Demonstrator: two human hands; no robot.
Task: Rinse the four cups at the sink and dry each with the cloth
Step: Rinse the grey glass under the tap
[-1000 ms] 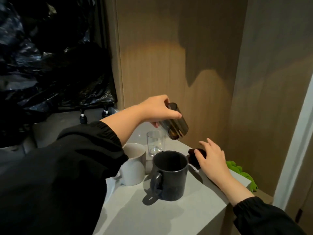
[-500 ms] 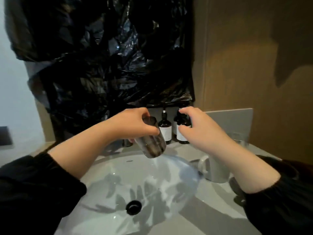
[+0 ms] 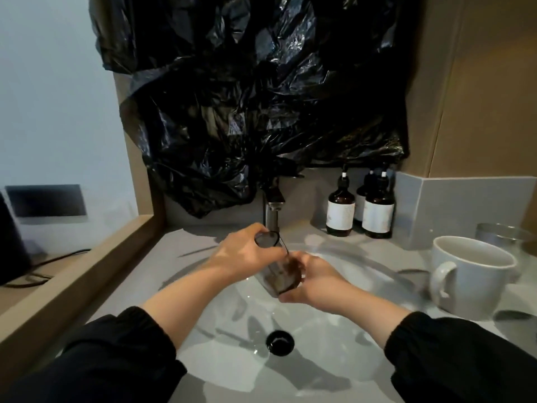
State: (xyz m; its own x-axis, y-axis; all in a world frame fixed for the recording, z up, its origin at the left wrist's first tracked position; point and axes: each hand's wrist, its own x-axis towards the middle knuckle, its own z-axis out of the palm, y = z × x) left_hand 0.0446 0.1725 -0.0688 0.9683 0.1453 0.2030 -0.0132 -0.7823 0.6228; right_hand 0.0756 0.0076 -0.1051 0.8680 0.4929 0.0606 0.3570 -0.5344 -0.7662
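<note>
Head cam, so it's all seen from above. Most of the shot is taken up by crumpled black plastic [image 3: 261,97] hung on the wall behind the sink, which isn't part of the job. Below that the sink [image 3: 343,330] is looked straight down into. On the counter to the right a white mug [image 3: 470,280] is stood upright with its handle to the left, and it looks untouched. Just behind it, the rim of what's probably a clear glass [image 3: 505,235] is caught near the edge of the frame. Some brown pump bottles [image 3: 340,212] are lined up along the back, well apart from the hands. The tap [image 3: 271,210] is set at the back of the basin, and whether water is running from it can't be told.

The dark glass [image 3: 280,276] is held over the basin right below the spout, tipped so its mouth faces up toward the tap. It's wrapped near the mouth by the left hand [image 3: 241,254] and cupped at the base by the right hand [image 3: 315,283], both closed snugly round it. A few wet glints are seen by the drain [image 3: 280,341].

Progress-wise, cup one of four looks like it's only just being rinsed. Nothing seems to have been dried, no cloth is seen anywhere, and a fourth cup isn't in shot. So pretty much the whole job is left to be done.
</note>
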